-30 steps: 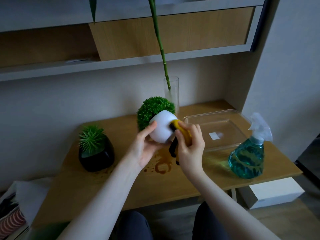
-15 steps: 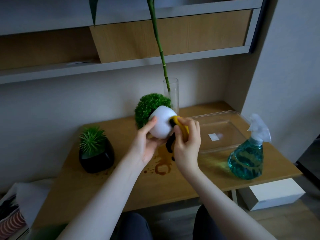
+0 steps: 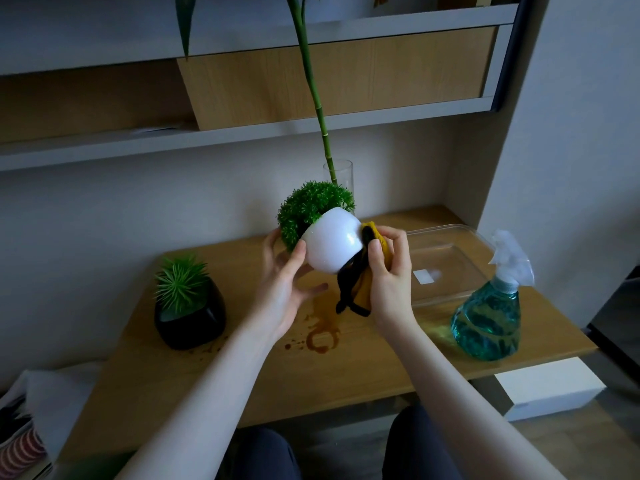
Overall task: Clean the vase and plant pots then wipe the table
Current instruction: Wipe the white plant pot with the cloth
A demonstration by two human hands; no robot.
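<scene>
Two forearms of mine reach out over the desk [image 3: 363, 368], and between them, closest to me, my knees show in dark trousers under its front edge. My left hand [image 3: 282, 289] cradles the white pot [image 3: 332, 245] from below and behind, thumb lying up along its side, the other fingers curled round the far side by the leaves. The pot is lifted clear of the desk and tipped, so its bushy green plant [image 3: 311, 209] leans up and to the left. My right hand [image 3: 389, 271] pinches a yellow and black cloth [image 3: 356, 285] between thumb and curled fingers and presses it against the pot's right side; the loose end hangs down below my palm.

Under my hands a brown ring stain [image 3: 322, 337] with splashes marks the wood. To the left stands a black pot [image 3: 190, 317] with a spiky green plant, upright on the desk. To the right a spray bottle [image 3: 488, 320] of blue-green liquid stands near the edge, and just behind it lies a clear plastic tray [image 3: 446, 261] with a white label.

Furthest back, a glass vase [image 3: 341, 173] stands behind the lifted plant near the wall, holding a tall green stalk [image 3: 313, 88] that rises past the shelves [image 3: 242, 136].
</scene>
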